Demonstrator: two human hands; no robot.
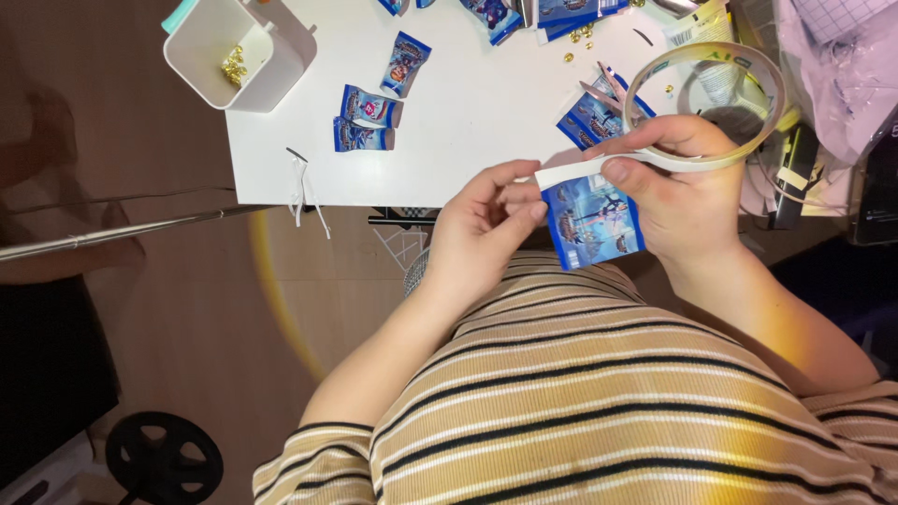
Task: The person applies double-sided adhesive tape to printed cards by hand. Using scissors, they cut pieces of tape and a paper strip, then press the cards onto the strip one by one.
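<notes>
A small blue picture packet point(593, 223) is held over my lap, just in front of the white table's point(468, 122) near edge. My left hand point(482, 229) pinches its left edge and the end of a white tape strip point(571, 172). My right hand point(678, 192) grips the packet's right side, thumb pressed on the strip. That strip runs from a large thin roll of tape point(711, 103) looped over my right hand.
Several more blue packets point(369, 120) lie on the table. A white box point(234, 51) with small gold pieces stands at its left corner. Gold beads and scissors point(599, 84) lie further back. Clutter crowds the right side. A metal rod point(112, 232) crosses the floor at left.
</notes>
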